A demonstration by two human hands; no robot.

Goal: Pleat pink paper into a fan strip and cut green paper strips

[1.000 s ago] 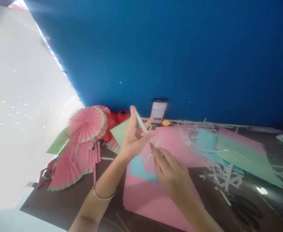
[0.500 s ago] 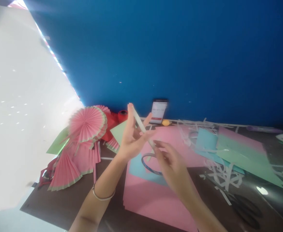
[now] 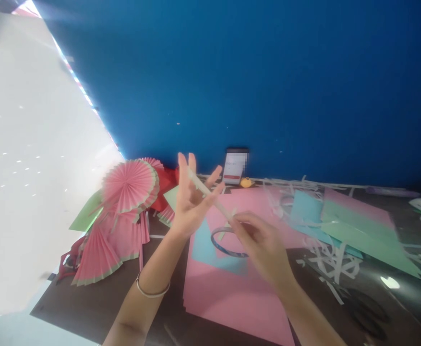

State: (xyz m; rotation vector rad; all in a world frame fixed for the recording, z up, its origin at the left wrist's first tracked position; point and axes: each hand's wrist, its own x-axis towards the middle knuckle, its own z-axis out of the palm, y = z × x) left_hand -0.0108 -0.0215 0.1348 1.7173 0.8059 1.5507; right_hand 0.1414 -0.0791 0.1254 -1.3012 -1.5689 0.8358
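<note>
My left hand point(image 3: 191, 202) is raised above the dark table with its fingers spread upward, thumb and a finger pinching the upper part of a thin pale paper strip point(image 3: 210, 197). My right hand point(image 3: 262, 247) pinches the lower end of the same strip, fingers closed. The strip slants between the two hands. Under them lies a stack of pink paper sheets point(image 3: 232, 298) with a light blue sheet point(image 3: 205, 250) and a thin dark ring point(image 3: 224, 242) on top.
Pink pleated paper fans point(image 3: 127, 185) are piled at the left by a red roll point(image 3: 167, 180). A phone point(image 3: 235, 166) leans on the blue wall. Green, blue and pink sheets point(image 3: 357, 226) and white paper scraps point(image 3: 334, 262) lie at the right. Black scissors point(image 3: 366, 312) lie near the front right.
My left hand shifted a little left and spread its fingers. My right hand moved right along the strip, uncovering the dark ring on the paper.
</note>
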